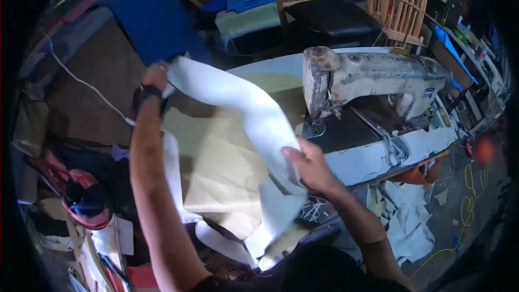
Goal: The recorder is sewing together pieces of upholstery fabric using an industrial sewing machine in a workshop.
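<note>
Head view, one frame. Both hands hold a long strip of white cloth (238,103) above the work table (270,67). The left hand (155,75) is raised at the far end, fingers closed around the strip's upper edge; a dark wristband sits on that wrist. The right hand (305,162) is lower and nearer the body, pinching the strip where it folds; below this grip the cloth hangs down toward the lap. Between the hands the strip runs in a slack diagonal band. Beneath it lies a flat tan sheet (221,167) on the table. Just right of the right hand stands an old grey sewing machine (373,75), with scissors (393,151) on its base. Yellow cord (467,184) lies on the floor, far right.
</note>
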Motion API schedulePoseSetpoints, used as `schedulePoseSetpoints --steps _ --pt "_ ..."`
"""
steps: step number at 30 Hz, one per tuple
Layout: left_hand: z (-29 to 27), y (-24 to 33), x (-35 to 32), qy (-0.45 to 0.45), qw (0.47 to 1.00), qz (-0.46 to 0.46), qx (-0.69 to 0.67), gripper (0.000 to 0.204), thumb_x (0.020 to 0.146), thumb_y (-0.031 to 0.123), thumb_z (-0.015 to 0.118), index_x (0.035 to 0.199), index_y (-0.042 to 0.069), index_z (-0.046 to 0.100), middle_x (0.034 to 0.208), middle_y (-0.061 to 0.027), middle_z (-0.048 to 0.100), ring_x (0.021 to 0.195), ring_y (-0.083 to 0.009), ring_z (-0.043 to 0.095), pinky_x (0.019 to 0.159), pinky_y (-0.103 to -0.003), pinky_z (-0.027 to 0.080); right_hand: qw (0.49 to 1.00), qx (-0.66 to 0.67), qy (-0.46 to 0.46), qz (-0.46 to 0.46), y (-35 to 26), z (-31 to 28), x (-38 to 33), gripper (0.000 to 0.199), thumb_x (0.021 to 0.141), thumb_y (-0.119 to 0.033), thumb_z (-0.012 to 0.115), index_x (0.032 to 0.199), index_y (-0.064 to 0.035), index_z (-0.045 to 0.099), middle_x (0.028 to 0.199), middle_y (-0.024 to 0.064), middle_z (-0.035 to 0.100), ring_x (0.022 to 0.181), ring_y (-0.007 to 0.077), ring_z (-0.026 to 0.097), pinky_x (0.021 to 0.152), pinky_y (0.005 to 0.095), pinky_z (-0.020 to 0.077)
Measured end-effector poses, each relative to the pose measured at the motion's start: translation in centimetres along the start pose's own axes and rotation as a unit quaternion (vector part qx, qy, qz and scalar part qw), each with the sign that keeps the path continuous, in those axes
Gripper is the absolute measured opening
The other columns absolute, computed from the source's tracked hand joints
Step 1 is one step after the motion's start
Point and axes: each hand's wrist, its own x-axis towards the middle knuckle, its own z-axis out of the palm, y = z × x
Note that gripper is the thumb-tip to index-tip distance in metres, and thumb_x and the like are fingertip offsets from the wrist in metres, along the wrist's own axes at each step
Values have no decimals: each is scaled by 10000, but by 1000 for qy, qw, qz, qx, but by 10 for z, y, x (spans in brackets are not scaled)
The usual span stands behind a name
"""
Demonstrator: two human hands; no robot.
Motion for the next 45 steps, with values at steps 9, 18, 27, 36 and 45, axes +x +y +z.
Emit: schedulePoseSetpoints --steps 9,18,27,36,45 --pt "154 75 -103 -22 991 -40 -125 319 966 390 633 1133 145 750 1077 -194 712 1011 -394 661 948 -498 497 881 -424 -47 -203 28 -4 -15 303 972 -151 600 1220 23 591 1331 229 595 1293 416 544 1119 543 408" --pt "36 117 -239 36 950 45 -306 230 968 263 671 1062 63 733 862 -142 671 826 -333 632 838 -457 473 958 -16 -213 191 43 -20 -193 400 1045 -153 564 1405 20 535 1204 183 675 1132 252 638 1005 393 481" --pt "17 109 -276 29 964 4 -263 248 924 281 724 890 54 631 937 -158 694 895 -389 651 819 -499 505 983 10 -146 111 24 -27 -213 332 1049 -120 561 1349 16 603 1062 103 717 956 164 667 852 326 531" --pt "83 21 -173 38 940 -45 -336 333 954 378 695 965 54 623 968 -187 698 898 -403 677 748 -497 519 949 -290 128 -4 -8 -40 -113 219 1019 -143 621 1169 13 593 871 169 679 751 222 665 690 368 521" --pt "98 36 -168 -51 940 -32 -337 365 920 382 745 1039 38 730 976 -189 700 868 -334 678 794 -431 541 944 -250 213 43 30 -52 -113 295 1011 -136 646 1256 14 577 897 178 722 790 227 710 698 353 546"
